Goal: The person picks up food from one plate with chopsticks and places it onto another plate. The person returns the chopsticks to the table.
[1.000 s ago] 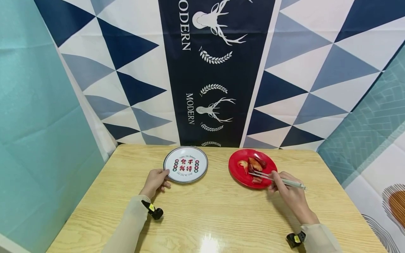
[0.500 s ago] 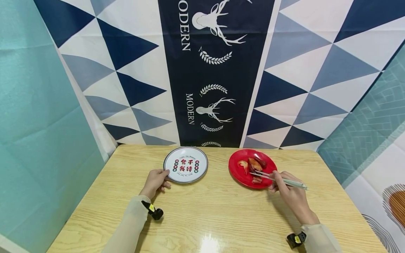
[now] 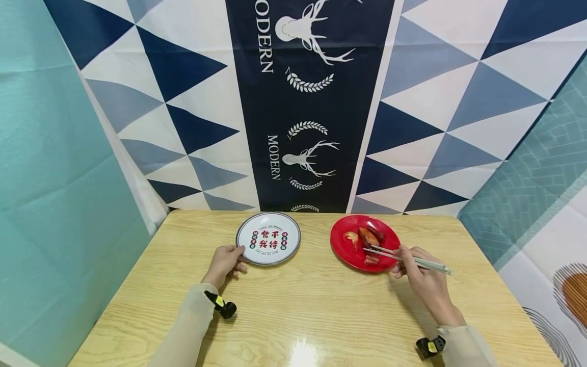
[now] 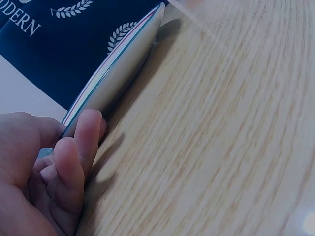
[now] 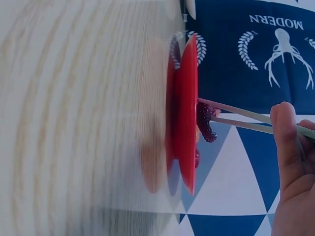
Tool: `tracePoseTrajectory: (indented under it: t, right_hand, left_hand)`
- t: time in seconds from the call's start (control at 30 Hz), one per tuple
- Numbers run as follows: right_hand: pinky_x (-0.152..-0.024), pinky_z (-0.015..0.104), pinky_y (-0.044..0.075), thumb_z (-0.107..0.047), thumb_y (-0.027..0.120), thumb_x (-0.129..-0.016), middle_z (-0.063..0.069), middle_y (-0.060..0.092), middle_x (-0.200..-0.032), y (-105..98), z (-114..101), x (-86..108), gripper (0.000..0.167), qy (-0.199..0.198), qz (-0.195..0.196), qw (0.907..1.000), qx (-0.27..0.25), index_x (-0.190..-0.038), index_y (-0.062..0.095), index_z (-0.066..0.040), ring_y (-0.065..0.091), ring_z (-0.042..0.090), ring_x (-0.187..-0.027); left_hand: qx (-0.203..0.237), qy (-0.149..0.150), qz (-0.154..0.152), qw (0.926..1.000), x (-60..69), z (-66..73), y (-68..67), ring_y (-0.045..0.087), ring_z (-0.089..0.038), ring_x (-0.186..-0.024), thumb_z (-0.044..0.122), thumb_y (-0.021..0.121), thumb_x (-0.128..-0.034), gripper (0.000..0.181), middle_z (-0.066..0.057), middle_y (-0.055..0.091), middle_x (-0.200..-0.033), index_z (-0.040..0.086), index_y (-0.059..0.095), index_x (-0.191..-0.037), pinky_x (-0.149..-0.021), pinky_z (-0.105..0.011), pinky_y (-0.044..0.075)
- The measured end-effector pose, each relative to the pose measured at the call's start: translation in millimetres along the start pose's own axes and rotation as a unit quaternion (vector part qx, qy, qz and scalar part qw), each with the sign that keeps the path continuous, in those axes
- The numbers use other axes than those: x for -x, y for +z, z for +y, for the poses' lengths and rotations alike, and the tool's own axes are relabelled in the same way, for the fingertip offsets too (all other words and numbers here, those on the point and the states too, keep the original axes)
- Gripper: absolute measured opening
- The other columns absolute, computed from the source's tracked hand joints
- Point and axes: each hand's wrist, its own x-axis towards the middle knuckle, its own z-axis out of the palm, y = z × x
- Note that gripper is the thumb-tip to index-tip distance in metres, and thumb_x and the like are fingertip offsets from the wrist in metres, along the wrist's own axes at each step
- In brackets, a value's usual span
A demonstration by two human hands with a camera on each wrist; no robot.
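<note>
A right hand (image 3: 423, 278) is grasping pale-green chopsticks (image 3: 431, 265), their tips edging slightly rightward against a dark-red, octopus-like morsel (image 5: 204, 117) on a red plate (image 3: 347, 259), apparently working it into a pinch, while the left hand (image 3: 224, 265) is holding a lettered white plate (image 3: 269, 256) by its rim.

Chopsticks (image 5: 246, 112) cut off by the right wrist view's edge, food (image 5: 205, 123) part-hidden by the red plate (image 5: 186, 123)

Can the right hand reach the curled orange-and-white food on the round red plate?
Probably yes: nothing covers that curled food, and the right hand's grip holds slim pale-green chopsticks, their tips at the bumpy dark-red piece beside it.
</note>
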Motion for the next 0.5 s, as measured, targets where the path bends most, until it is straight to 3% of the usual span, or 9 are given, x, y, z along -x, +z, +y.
tracePoseTrajectory:
  t: [0.2, 0.5]
  right_hand:
    - [-0.051, 0.025, 0.058, -0.003, 0.055, -0.105, 0.016, 0.07, -0.068, -2.5, 12.1, 1.4, 0.022, 0.001, -0.001, 0.9999, -0.015, -0.094, 0.073, 0.002, 0.069, 0.016, -0.053]
    - [-0.051, 0.026, 0.059, -0.005, 0.055, -0.106, 0.017, 0.07, -0.072, -4.2, 7.7, 2.9, 0.023, 0.002, -0.001, 0.9998, -0.017, -0.094, 0.074, 0.001, 0.07, 0.018, -0.055]
  left_hand:
    - [-0.002, -0.001, -0.001, 1.0, 1.9, 1.9, -0.8, 0.066, -0.011, -0.057, 0.027, 0.056, -0.1069, 0.035, -0.009, 0.071, -0.084, -0.003, 0.067, -0.12, -0.047, -0.021, 0.05]
    - [-0.002, 0.002, -0.001, 1.0, 3.3, 2.6, -0.3, 0.066, -0.011, -0.057, 0.027, 0.055, -0.1072, 0.033, -0.009, 0.071, -0.08, -0.002, 0.069, -0.113, -0.048, -0.021, 0.05]
